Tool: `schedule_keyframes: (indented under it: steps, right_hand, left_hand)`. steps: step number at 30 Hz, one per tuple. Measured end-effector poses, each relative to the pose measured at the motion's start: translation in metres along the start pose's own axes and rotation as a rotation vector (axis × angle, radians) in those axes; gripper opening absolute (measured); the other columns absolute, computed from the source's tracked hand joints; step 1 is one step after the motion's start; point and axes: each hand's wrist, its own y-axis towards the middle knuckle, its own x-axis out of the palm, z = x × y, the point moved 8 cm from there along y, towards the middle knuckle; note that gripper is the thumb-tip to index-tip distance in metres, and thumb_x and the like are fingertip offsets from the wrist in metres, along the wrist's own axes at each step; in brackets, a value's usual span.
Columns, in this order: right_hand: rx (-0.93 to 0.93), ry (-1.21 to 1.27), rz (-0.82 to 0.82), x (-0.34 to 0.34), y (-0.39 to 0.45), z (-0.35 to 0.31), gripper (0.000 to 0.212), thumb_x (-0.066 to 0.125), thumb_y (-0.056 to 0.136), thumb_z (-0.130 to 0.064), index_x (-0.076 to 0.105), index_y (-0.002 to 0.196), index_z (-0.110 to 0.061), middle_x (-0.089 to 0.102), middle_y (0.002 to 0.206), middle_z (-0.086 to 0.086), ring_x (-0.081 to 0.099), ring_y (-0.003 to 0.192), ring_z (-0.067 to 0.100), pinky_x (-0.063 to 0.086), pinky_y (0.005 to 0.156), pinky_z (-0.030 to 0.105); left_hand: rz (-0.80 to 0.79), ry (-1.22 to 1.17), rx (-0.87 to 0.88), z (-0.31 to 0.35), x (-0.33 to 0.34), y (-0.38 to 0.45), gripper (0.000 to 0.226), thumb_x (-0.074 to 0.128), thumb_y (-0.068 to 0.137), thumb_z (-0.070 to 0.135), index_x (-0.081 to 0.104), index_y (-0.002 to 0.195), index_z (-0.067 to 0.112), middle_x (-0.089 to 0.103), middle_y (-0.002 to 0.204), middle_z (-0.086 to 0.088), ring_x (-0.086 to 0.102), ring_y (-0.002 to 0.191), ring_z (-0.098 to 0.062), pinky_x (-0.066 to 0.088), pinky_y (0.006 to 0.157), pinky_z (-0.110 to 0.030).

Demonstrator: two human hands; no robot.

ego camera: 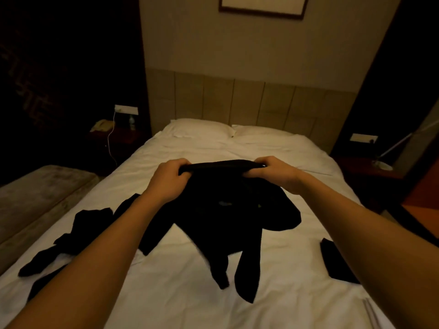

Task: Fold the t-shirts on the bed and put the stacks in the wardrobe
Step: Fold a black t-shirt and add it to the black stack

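A black t-shirt (213, 217) hangs over the middle of the white bed (180, 300), its lower part bunched on the sheet. My left hand (167, 178) grips its top edge on the left. My right hand (273, 172) grips the same edge on the right, so the edge is stretched between them. More black clothing (78, 233) lies crumpled at the left of the bed. A flat black piece (337, 264) lies at the right, partly hidden by my right forearm.
Two white pillows (202, 128) lie at the padded headboard (237, 100). A nightstand with a phone (102, 126) stands at the left, another with a lamp (382, 163) at the right. A grey bench (35, 198) runs along the bed's left side.
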Motion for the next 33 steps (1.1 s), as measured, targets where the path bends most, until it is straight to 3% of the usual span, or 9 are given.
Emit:
schedule_keyframes:
  steps: [7,12,17,22,25,27,30,32,33]
  right_hand:
    - [0.043,-0.204,-0.063,-0.033,-0.043,0.007,0.066,0.076,0.066,-0.065,0.063,0.114,-0.02,0.069,0.11,0.002,0.068,0.099,0.02,0.053,0.097,0.039]
    - [0.114,-0.374,0.0,-0.064,-0.06,0.01,0.062,0.076,0.076,-0.053,0.058,0.125,-0.021,0.059,0.125,0.002,0.058,0.113,0.021,0.046,0.105,0.043]
    - [0.056,-0.319,0.144,-0.084,-0.065,-0.013,0.044,0.07,0.083,-0.051,0.068,0.111,-0.017,0.069,0.105,0.002,0.066,0.098,0.017,0.053,0.087,0.033]
    - [-0.039,-0.106,0.199,-0.088,-0.074,-0.048,0.047,0.069,0.082,-0.055,0.071,0.104,-0.013,0.073,0.097,0.005,0.071,0.089,0.018,0.055,0.085,0.035]
    - [-0.098,-0.045,0.288,-0.085,-0.077,-0.065,0.048,0.068,0.085,-0.052,0.07,0.098,-0.006,0.067,0.086,0.006,0.069,0.08,0.018,0.052,0.07,0.029]
    - [-0.113,0.064,0.346,-0.083,-0.077,-0.068,0.038,0.068,0.088,-0.047,0.067,0.085,-0.009,0.063,0.075,0.004,0.065,0.07,0.014,0.05,0.061,0.024]
    - [-0.107,0.263,0.429,-0.081,-0.075,-0.073,0.027,0.068,0.091,-0.034,0.059,0.078,-0.012,0.057,0.07,0.004,0.061,0.065,0.016,0.049,0.057,0.025]
    - [-0.075,0.319,0.464,-0.078,-0.073,-0.077,0.023,0.067,0.092,-0.029,0.058,0.086,-0.009,0.058,0.078,0.008,0.063,0.072,0.021,0.052,0.065,0.03]
    - [-0.056,0.342,0.475,-0.077,-0.073,-0.077,0.022,0.067,0.092,-0.027,0.058,0.089,-0.008,0.06,0.082,0.01,0.065,0.076,0.023,0.055,0.07,0.033]
  left_hand:
    - [0.095,0.113,0.085,0.056,-0.007,0.002,0.013,0.059,0.093,0.027,0.067,0.083,0.025,0.067,0.081,-0.001,0.063,0.08,-0.022,0.053,0.072,-0.041]
    - [0.026,0.189,0.105,0.08,-0.021,0.016,0.014,0.059,0.096,0.03,0.064,0.107,0.025,0.063,0.1,0.0,0.061,0.093,-0.026,0.053,0.084,-0.046]
    - [-0.023,0.152,0.175,0.089,-0.039,0.029,0.016,0.057,0.098,0.03,0.065,0.108,0.021,0.065,0.101,-0.003,0.06,0.097,-0.026,0.052,0.087,-0.047]
    - [0.014,0.208,0.23,0.078,-0.051,0.039,0.022,0.051,0.101,0.027,0.068,0.113,0.021,0.068,0.107,-0.005,0.06,0.1,-0.028,0.051,0.083,-0.044]
    - [0.121,0.236,0.229,0.073,-0.041,0.031,0.024,0.052,0.098,0.023,0.064,0.119,0.019,0.064,0.114,-0.008,0.059,0.107,-0.031,0.05,0.086,-0.045]
    - [0.26,0.181,0.404,0.09,-0.024,0.0,0.04,0.058,0.09,0.025,0.055,0.129,0.017,0.058,0.124,-0.008,0.053,0.115,-0.03,0.047,0.093,-0.045]
    - [-0.004,0.298,0.808,0.132,0.064,-0.068,0.091,0.064,0.075,0.046,0.024,0.154,0.023,0.036,0.153,-0.006,0.041,0.134,-0.03,0.041,0.104,-0.044]
    - [-0.111,0.424,0.765,0.136,0.112,-0.082,0.109,0.061,0.073,0.061,0.0,0.157,0.029,0.016,0.163,-0.004,0.031,0.141,-0.031,0.037,0.106,-0.044]
    - [-0.091,0.356,0.68,0.138,0.122,-0.078,0.104,0.063,0.075,0.056,0.003,0.156,0.028,0.019,0.162,-0.004,0.034,0.139,-0.031,0.04,0.104,-0.044]
